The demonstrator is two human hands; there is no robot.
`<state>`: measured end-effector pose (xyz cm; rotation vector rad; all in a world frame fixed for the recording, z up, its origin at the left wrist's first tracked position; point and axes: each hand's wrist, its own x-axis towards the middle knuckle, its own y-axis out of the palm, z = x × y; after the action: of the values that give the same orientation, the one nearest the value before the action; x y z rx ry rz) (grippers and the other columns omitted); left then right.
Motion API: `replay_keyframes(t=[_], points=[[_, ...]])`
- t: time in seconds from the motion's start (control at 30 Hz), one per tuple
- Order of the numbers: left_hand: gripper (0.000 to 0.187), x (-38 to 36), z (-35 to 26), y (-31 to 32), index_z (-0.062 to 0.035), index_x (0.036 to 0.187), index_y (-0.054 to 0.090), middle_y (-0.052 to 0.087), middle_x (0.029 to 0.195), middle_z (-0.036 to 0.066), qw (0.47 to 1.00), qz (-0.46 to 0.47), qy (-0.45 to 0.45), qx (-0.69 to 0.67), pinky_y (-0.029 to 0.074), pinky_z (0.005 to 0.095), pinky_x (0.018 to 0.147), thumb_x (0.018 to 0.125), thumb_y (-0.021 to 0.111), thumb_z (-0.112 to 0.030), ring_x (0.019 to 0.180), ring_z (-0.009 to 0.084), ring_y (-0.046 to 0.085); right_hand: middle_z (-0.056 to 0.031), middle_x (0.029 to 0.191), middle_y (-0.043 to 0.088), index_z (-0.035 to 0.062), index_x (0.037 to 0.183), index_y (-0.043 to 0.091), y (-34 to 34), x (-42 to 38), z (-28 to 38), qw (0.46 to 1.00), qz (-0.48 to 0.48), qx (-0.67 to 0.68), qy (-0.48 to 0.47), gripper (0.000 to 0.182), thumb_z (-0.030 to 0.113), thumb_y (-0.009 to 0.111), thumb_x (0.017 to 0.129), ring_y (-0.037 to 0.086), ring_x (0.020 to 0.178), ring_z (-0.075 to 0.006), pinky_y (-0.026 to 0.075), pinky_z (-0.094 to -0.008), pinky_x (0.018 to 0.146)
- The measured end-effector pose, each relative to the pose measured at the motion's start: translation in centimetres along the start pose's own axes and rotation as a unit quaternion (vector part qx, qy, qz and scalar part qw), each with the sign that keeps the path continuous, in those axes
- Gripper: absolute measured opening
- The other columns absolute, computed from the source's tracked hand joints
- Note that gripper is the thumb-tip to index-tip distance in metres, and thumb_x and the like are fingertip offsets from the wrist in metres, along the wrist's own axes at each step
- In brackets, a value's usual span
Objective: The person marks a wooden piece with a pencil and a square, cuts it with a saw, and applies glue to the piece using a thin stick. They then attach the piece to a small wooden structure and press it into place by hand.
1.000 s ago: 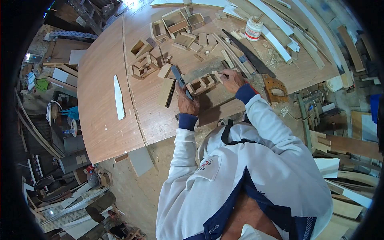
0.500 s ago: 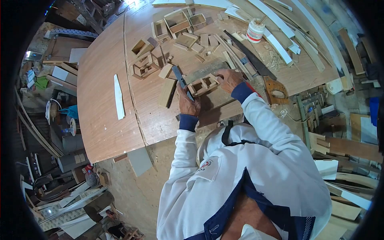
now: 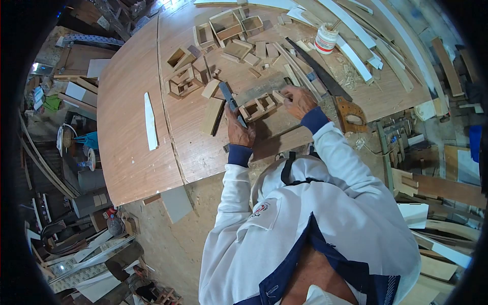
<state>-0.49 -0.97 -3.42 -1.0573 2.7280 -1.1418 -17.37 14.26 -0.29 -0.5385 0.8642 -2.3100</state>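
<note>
My left hand (image 3: 239, 128) is closed round a dark metal tool (image 3: 227, 95) and rests against the left end of a small wooden frame (image 3: 258, 108) with open compartments. At the frame's right end, my right hand (image 3: 300, 100) is closed, with its fingertips beside a small wood piece (image 3: 278, 96); whether it grips anything is hidden. Behind the frame a flat grey slab (image 3: 262, 88) lies on the table. A wooden block with a dark edge (image 3: 212, 116) is just left of my left hand.
A handsaw (image 3: 351, 116) lies right of my right hand, near a white glue pot (image 3: 326, 38). Small wooden boxes (image 3: 226, 25) and offcuts stand at the back of the table (image 3: 129, 112). A white strip (image 3: 151, 121) lies at left.
My right hand has moved slightly right, away from the frame's right end, where a small wood piece now shows more clearly. My left hand has stayed in place.
</note>
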Motion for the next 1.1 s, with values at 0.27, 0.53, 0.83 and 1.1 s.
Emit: replay_keyframes(t=[0.27, 0.53, 0.83, 1.1], points=[[0.092, 0.0, -0.1, 0.0, -0.0035, 0.142, 0.006, 0.056, 0.116, 0.027, 1.0, -0.006, 0.008, -0.004, 0.051, 0.0387, 0.082, 0.072, 0.064, -0.001, 0.1, 0.0389, 0.06, -0.0147, 0.09, 0.065, 0.0084, 0.094, 0.065, 1.1, -0.9, -0.9, 0.995, 0.021, -0.068, 0.068, 0.02, 0.019, 0.059, 0.078, 0.061, 0.086, -0.0327, 0.049, -0.0406, 0.077], [0.092, 0.1, 0.0, 0.3, -0.0012, 0.142, 0.008, 0.056, 0.116, 0.027, 1.0, -0.011, -0.001, -0.026, 0.05, 0.0391, 0.084, 0.069, 0.066, 0.002, 0.102, 0.0385, 0.059, -0.0151, 0.1, 0.061, 0.0118, 0.105, 0.063, 2.6, 2.3, -2.3, 0.993, 0.009, -0.106, -0.052, 0.028, 0.024, 0.061, 0.08, 0.059, 0.093, -0.0328, 0.049, -0.041, 0.079], [0.091, 0.0, 0.0, 0.3, -0.0014, 0.142, 0.009, 0.056, 0.116, 0.027, 1.0, -0.01, 0.01, 0.0, 0.049, 0.0393, 0.086, 0.071, 0.066, 0.0, 0.102, 0.038, 0.059, -0.013, 0.077, 0.066, 0.0095, 0.088, 0.057, 1.7, 2.0, -3.4, 0.999, 0.006, 0.018, 0.027, 0.013, 0.02, 0.06, 0.081, 0.063, 0.072, -0.0347, 0.049, -0.0438, 0.065], [0.094, -0.3, -0.1, 0.1, -0.0004, 0.143, 0.006, 0.056, 0.117, 0.027, 1.0, -0.002, 0.005, -0.022, 0.049, 0.0388, 0.086, 0.071, 0.066, 0.0, 0.106, 0.0378, 0.058, -0.011, 0.077, 0.066, 0.0075, 0.087, 0.056, 0.6, 1.0, -3.3, 0.989, -0.029, 0.136, 0.047, 0.01, 0.014, 0.059, 0.08, 0.063, 0.072, -0.0331, 0.049, -0.0423, 0.067]])
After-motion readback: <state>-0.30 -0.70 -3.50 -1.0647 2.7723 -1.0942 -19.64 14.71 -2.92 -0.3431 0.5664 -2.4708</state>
